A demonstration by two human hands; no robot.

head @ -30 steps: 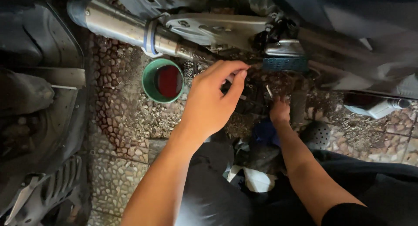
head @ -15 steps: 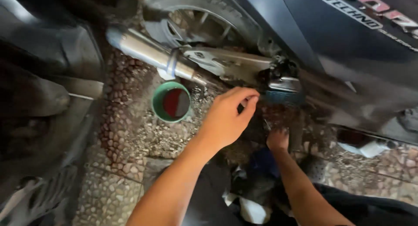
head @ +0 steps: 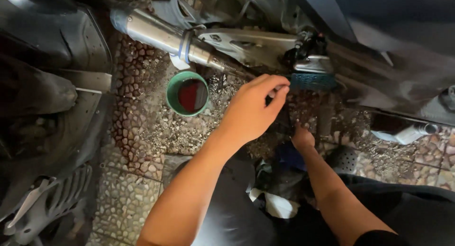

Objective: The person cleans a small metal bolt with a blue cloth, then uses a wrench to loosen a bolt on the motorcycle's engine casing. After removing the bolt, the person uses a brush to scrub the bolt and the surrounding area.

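Green plastic marks the left of the work area: a small cup [head: 187, 93] stands upright on the pebbled floor [head: 137, 132], holding dark red liquid, just below the metal exhaust pipe [head: 166, 35] that slants down from the upper left. The cup is apart from both my hands.

Centre: my left hand [head: 249, 111] reaches in under the motorcycle, thumb and fingers drawn together at the tips as if pinching a small part near the lower end of the pipe, beside the blue studded footrest [head: 310, 81]. What sits between my fingertips is too small and too shadowed to tell, so I cannot say whether they close on anything.

To the right and lower, my right hand [head: 302, 138] presses into the dark gap beneath the footrest; its fingers are hidden, and their state cannot be told.

Judgement on technique: I work mostly by feel here, so I should keep the left wrist steady, pinch lightly, and let the right hand brace from below. The cup stands near my left forearm; a careless elbow could tip it, so I should keep my arm clear of its rim.
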